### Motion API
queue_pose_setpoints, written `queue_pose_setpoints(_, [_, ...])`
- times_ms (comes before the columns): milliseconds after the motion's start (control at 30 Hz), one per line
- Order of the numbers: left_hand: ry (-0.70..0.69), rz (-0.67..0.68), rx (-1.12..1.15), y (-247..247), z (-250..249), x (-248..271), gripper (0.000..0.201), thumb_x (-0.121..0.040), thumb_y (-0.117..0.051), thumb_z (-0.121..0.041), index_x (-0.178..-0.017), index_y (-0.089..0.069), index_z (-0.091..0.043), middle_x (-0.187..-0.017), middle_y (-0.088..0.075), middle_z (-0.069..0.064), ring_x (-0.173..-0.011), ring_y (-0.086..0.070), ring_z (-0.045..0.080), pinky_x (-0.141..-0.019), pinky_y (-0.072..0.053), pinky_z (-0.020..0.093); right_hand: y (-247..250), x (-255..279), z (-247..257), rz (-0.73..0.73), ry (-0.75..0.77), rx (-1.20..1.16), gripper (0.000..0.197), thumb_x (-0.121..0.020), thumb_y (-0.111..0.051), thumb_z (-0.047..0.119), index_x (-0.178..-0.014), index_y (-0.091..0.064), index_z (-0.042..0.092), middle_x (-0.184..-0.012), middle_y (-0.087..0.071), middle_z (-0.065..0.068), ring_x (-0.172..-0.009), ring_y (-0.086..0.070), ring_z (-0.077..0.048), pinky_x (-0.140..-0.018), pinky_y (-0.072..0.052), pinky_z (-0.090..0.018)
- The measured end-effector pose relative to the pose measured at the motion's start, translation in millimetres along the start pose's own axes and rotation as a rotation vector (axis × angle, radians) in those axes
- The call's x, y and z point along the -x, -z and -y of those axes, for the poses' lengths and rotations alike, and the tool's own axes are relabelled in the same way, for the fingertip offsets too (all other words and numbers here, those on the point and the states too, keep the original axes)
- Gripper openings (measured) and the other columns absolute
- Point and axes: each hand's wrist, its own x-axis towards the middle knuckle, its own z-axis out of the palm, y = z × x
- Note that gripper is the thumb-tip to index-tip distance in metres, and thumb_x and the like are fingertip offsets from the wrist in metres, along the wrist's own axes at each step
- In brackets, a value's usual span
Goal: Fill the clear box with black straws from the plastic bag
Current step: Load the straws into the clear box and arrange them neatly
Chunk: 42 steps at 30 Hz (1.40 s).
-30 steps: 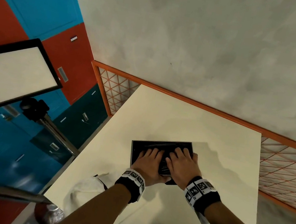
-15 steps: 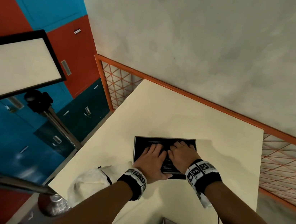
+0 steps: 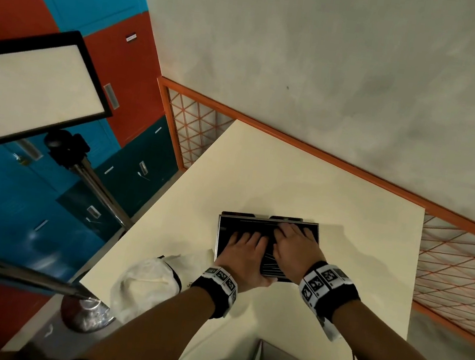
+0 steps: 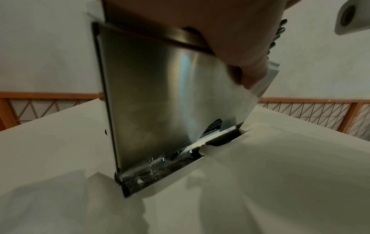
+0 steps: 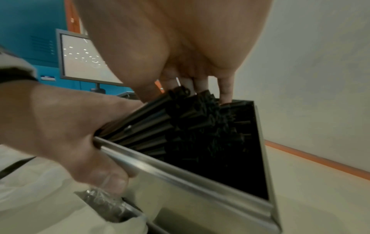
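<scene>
Black straws [image 5: 192, 126] lain lengthwise in clear box [image 3: 224, 232] are pressed down by flat right hand [image 3: 296, 248]; near rim is gripped by left hand [image 3: 245, 256].

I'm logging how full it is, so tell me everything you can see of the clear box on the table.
The clear box is a flat rectangular case with glossy see-through walls and a thin rim, open on top. It sits on the cream table, packed with black straws lying lengthwise. The left hand holds its near rim, thumb outside the wall, fingers over the straws. The right hand presses the straws down with straight fingers. The plastic bag lies beside it, nearer the person.
</scene>
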Motion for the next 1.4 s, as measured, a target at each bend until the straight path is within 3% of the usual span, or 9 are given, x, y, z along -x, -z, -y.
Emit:
queue_pose_setpoints(233, [-0.013, -0.019, 0.014, 3, -1, 2, 0.077, -0.07, -0.052, -0.075, -0.123, -0.049, -0.02, -0.118, -0.058, -0.002, -0.109, -0.054, 0.023, -0.1, -0.042, 0.045, -7, -18, -8, 0.188, -0.177, -0.134, 0.059, -0.098, -0.027, 0.048, -0.142, -0.04, 0.011, -0.145, -0.045, -0.009, -0.133, -0.04, -0.027, -0.112, -0.028, -0.045])
queue_pose_setpoints(400, [-0.028, -0.021, 0.021, 3, -2, 6, 0.075, -0.07, -0.056, -0.072, -0.123, -0.049, -0.019, -0.117, -0.058, -0.002, -0.108, -0.055, 0.024, -0.096, -0.044, 0.045, -1, -39, -10, 0.418, -0.254, -0.295, 0.055, -0.098, -0.03, 0.047, -0.139, -0.043, 0.013, -0.145, -0.045, -0.013, -0.126, -0.047, -0.031, -0.102, -0.039, -0.038])
queue_pose_setpoints(500, [-0.022, -0.004, 0.024, 5, -1, 5, 0.077, -0.07, -0.058, -0.072, -0.127, -0.048, -0.019, -0.119, -0.057, -0.003, -0.112, -0.054, 0.023, -0.099, -0.042, 0.044, 0, -48, -10, 0.491, -0.237, -0.312, 0.055, -0.099, -0.028, 0.045, -0.144, -0.038, 0.014, -0.148, -0.043, -0.014, -0.128, -0.047, -0.031, -0.104, -0.037, -0.038])
queue_pose_setpoints(567, [-0.019, 0.025, 0.026, 8, 1, 1, 0.08, -0.07, -0.059, -0.072, -0.128, -0.046, -0.019, -0.123, -0.055, -0.001, -0.115, -0.052, 0.023, -0.101, -0.04, 0.044, 0, -51, -11, 0.508, -0.244, -0.299, 0.058, -0.099, -0.026, 0.046, -0.148, -0.033, 0.015, -0.15, -0.04, -0.015, -0.131, -0.043, -0.032, -0.107, -0.035, -0.04])
queue_pose_setpoints(633, [-0.025, 0.044, 0.028, 9, 0, 0, 0.083, -0.07, -0.059, -0.073, -0.13, -0.044, -0.017, -0.127, -0.051, 0.002, -0.118, -0.048, 0.025, -0.104, -0.04, 0.045, -1, -51, -12, 0.505, -0.227, -0.294, 0.053, -0.1, -0.027, 0.042, -0.143, -0.04, 0.015, -0.144, -0.046, -0.014, -0.127, -0.047, -0.031, -0.1, -0.037, -0.037])
queue_pose_setpoints(800, [-0.093, -0.115, -0.015, 6, -1, 6, 0.078, -0.068, -0.06, -0.07, -0.121, -0.055, -0.013, -0.13, -0.045, 0.007, -0.124, -0.043, 0.028, -0.112, -0.032, 0.053, -3, -51, -11, 0.465, -0.2, -0.295, 0.052, -0.095, -0.03, 0.046, -0.137, -0.047, 0.02, -0.136, -0.055, -0.012, -0.118, -0.055, -0.03, -0.092, -0.042, -0.038])
queue_pose_setpoints(1033, [-0.077, -0.137, 0.024, 2, -2, 7, 0.081, -0.068, -0.06, -0.067, -0.122, -0.051, -0.008, -0.142, -0.042, 0.012, -0.139, -0.036, 0.033, -0.12, -0.018, 0.057, 1, -52, -8, 0.431, -0.115, -0.245, 0.041, -0.091, -0.04, 0.042, -0.116, -0.059, 0.015, -0.108, -0.068, -0.009, -0.092, -0.065, -0.027, -0.082, -0.052, -0.036])
queue_pose_setpoints(1233, [-0.059, -0.086, 0.1, 7, 1, 0, 0.106, -0.063, -0.069, -0.068, -0.144, -0.031, -0.011, -0.152, -0.033, 0.012, -0.148, -0.023, 0.031, -0.123, -0.013, 0.056, 10, -53, -21, 0.375, 0.038, -0.185, 0.021, -0.095, -0.041, 0.028, -0.109, -0.053, 0.019, -0.098, -0.067, -0.005, -0.08, -0.061, -0.024, -0.079, -0.054, -0.041])
queue_pose_setpoints(1400, [-0.031, -0.033, 0.112, 11, 2, -4, 0.122, -0.065, -0.07, -0.071, -0.156, -0.013, -0.013, -0.157, -0.026, 0.009, -0.15, -0.018, 0.027, -0.124, -0.009, 0.054, 22, -48, -29, 0.381, 0.112, -0.129, 0.027, -0.098, -0.046, 0.025, -0.122, -0.049, 0.015, -0.105, -0.064, -0.009, -0.091, -0.061, -0.029, -0.079, -0.051, -0.038])
